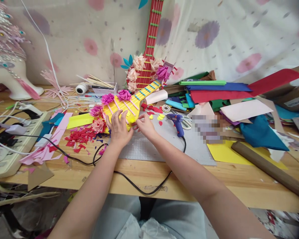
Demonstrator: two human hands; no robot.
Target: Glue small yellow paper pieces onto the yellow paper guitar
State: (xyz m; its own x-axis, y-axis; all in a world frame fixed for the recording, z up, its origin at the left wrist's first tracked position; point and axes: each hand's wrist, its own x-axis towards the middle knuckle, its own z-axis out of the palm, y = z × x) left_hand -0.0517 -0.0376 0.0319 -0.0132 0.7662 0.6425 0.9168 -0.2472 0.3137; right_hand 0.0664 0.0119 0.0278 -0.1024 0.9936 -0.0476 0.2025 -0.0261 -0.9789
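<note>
A yellow paper pipa-shaped instrument [119, 109] lies slantwise, with pink strips across its body and blue bars along its neck. Magenta and coral paper flowers [97, 111] edge its left side. My left hand [121, 128] rests on the lower part of the body, fingers spread. Close beside it, at the lower right edge, the fingertips of my right hand [146, 126] are pinched together; what they hold is too small to make out. A yellow paper flower [131, 120] shows between the two hands. Small yellow petals [160, 117] lie right of my right hand.
A blue glue gun [176, 123] lies on the grey cutting mat [144, 151], its black cord looping over the table's front edge. A red paper instrument [151, 39] leans upright behind. Coloured sheets [219, 94] pile up right; a power strip [27, 142] and red scraps [81, 136] are left.
</note>
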